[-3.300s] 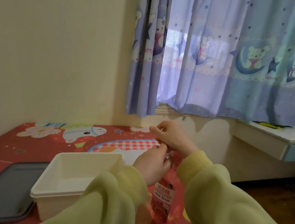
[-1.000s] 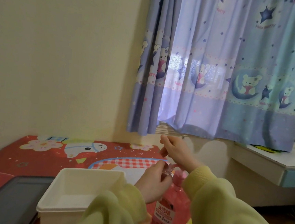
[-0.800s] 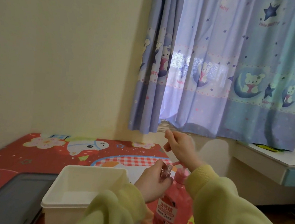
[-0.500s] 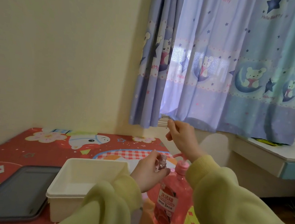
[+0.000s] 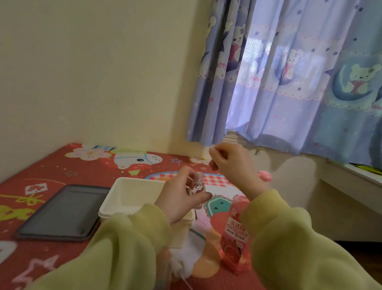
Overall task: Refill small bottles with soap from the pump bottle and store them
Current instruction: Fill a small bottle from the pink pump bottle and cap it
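My left hand [image 5: 178, 201] grips a small clear bottle [image 5: 196, 187] upright above the table, and its neck is bare. My right hand [image 5: 230, 164] is raised up and to the right of it. Its fingertips pinch something tiny, seemingly the bottle's cap, which is hidden between the fingers. The pink pump bottle [image 5: 235, 234] stands on the table under my right wrist. Its pump head [image 5: 264, 175] shows behind that wrist.
A white plastic tub [image 5: 132, 199] stands left of my left hand, and a dark grey tray [image 5: 64, 212] lies further left on the red patterned tablecloth [image 5: 44, 171]. A white tissue [image 5: 187, 255] lies in front of the tub. The wall and a curtain close the back.
My right hand has lifted off the small bottle's neck and drawn up to the right. My left hand has carried the bottle left, away from the pump head. The camera has tilted down.
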